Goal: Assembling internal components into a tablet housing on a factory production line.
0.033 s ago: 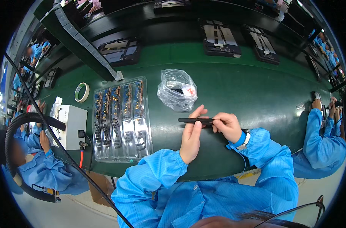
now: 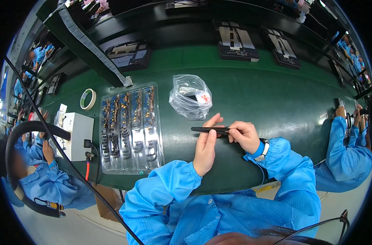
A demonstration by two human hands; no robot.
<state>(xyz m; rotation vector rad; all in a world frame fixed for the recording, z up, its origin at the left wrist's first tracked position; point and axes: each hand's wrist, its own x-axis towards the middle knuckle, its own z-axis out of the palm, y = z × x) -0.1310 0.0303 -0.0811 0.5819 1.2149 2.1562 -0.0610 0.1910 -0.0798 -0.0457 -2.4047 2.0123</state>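
A thin black slab (image 2: 200, 129), seen nearly edge-on, is held level above the green bench. My left hand (image 2: 205, 152) grips it with the thumb on the near side and the fingers behind. At its right end, the thumb and fingers of my right hand (image 2: 246, 136) pinch it. The slab's exact kind does not show from this angle. Just beyond my left fingertips lies a clear plastic bag (image 2: 190, 104) with small white, black and red items inside. Left of my hands sits a clear tray (image 2: 132, 166) with several rows of small circuit boards and black cable-like parts.
A tape roll (image 2: 92, 99) and a white box (image 2: 80, 136) with a black hose (image 2: 28, 123) are at the left. A slanted dark post (image 2: 90, 47) rises behind the tray. Trays with flat device parts (image 2: 238, 41) line the far side. Co-workers in blue (image 2: 347, 155) sit on both sides.
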